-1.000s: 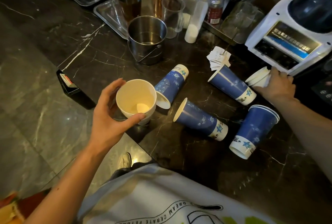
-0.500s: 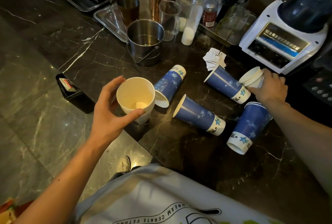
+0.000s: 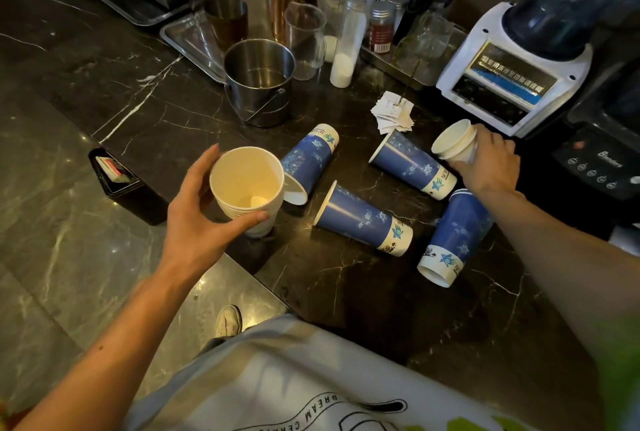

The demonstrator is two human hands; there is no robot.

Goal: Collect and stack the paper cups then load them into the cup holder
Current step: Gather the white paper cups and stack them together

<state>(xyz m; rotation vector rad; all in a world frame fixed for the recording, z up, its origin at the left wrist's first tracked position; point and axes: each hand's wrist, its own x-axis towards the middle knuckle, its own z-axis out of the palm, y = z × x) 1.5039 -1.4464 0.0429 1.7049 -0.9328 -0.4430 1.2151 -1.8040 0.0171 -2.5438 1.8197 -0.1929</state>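
Head view: collecting underway; left hand (image 3: 194, 223) gripped a white cup stack (image 3: 246, 185), right hand (image 3: 490, 162) grasped white cups (image 3: 453, 141). Next, probably nest them together.

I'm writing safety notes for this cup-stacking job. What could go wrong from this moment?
1. The four blue cups lie on their sides; a bumped one may roll toward the counter edge.
2. The left hand holds its white cup stack near that edge, so a slip could drop it to the floor.
3. The right hand with its cups works close to the receipts and blender.
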